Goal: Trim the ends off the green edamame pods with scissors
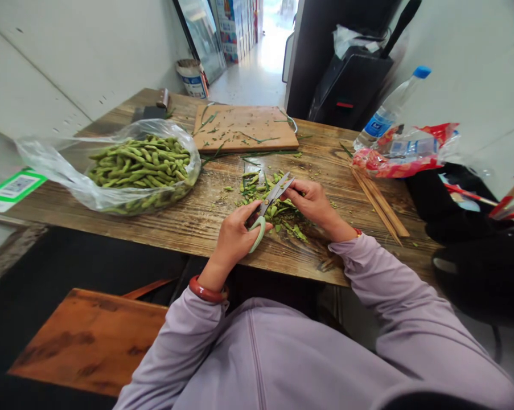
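My left hand (235, 236) is closed round the pale green handles of a pair of scissors (270, 204), whose blades point up and to the right. My right hand (312, 202) is closed on a green bean pod held against the blade tips. Both hands hover over a small heap of cut pods and trimmings (274, 199) on the wooden table (197, 216). A clear plastic bag (47, 165) full of green bean pods (141, 162) lies on the table's left side.
A wooden cutting board (243, 128) with green scraps sits at the back. A pair of chopsticks (380, 205), a red-and-clear plastic bag (406, 151) and a water bottle (389, 108) are at the right. A wooden bench (90, 339) stands below left.
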Motion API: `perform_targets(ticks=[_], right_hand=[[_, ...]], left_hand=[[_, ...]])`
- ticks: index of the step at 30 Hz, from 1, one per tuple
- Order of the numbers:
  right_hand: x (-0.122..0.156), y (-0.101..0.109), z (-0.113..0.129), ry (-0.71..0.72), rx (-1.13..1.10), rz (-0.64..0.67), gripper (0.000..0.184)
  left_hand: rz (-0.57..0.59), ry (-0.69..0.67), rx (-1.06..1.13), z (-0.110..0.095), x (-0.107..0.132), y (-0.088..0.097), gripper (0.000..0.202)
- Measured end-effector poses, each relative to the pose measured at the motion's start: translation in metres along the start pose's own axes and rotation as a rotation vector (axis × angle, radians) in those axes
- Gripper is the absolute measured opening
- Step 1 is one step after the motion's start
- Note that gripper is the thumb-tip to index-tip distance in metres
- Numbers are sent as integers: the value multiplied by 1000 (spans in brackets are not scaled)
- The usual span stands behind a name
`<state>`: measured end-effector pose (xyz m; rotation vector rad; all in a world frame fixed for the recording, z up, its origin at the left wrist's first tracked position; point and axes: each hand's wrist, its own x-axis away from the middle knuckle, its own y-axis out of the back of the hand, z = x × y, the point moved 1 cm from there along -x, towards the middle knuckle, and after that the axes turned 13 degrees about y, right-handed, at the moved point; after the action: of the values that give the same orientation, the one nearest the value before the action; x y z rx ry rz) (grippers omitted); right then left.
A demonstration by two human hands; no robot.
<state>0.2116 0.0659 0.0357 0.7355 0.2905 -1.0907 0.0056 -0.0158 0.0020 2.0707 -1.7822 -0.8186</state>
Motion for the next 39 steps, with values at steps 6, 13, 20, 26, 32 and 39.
perform_targets(ticks=[6,13,20,26,32,39], right_hand=[[2,-4,0,48,58,-4,36],[4,-6,5,-3,77,-1,32],[6,-7,5,-178,-104,-54,20],[-19,3,-8,-509,-602,-208,36],[-77,-15,-26,-487,-414,-53,32],[-120,-54,-43,-111,598,461,19]], left_hand=[[5,-2,-60,0,2,-1,43],[4,16,-78,-1,5,-3,40],[-25,74,111,-5,6,-3,37],[-203,333,528,1,6,3,48],[-274,408,789,3,5,8,52],[-257,376,772,0,6,9,51]])
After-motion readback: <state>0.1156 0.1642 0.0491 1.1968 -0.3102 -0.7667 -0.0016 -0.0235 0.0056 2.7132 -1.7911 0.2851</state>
